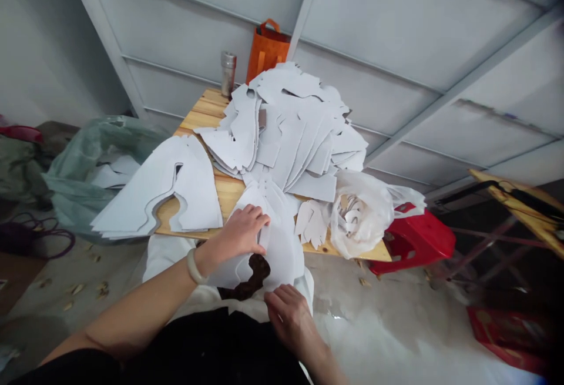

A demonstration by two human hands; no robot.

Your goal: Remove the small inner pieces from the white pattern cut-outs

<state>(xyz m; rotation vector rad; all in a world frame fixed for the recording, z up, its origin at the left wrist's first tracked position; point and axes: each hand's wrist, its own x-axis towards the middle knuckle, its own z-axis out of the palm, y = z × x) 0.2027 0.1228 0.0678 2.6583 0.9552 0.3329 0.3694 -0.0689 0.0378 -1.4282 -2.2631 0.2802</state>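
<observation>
In the head view, a white cut-out sheet piece (282,238) with a curved opening lies at the table's front edge and over my lap. My left hand (242,229), with a pale bangle on the wrist, is bent over its upper middle, thumb and fingers closing on a raised part. Lower down, my right hand (288,311) has its curled fingers at the bottom edge of the same piece. Dark brown material (255,276) shows through the opening. On the left lies a neat stack of similar white pieces (198,185), partly over the table edge.
A large heap of white cut pieces (304,132) covers the wooden table (205,111). Small pieces (312,220) lie by a clear plastic bag (361,211). Behind stand a tumbler (228,73) and an orange bag (267,53). A green sack (74,167) and red stool (418,238) flank the table.
</observation>
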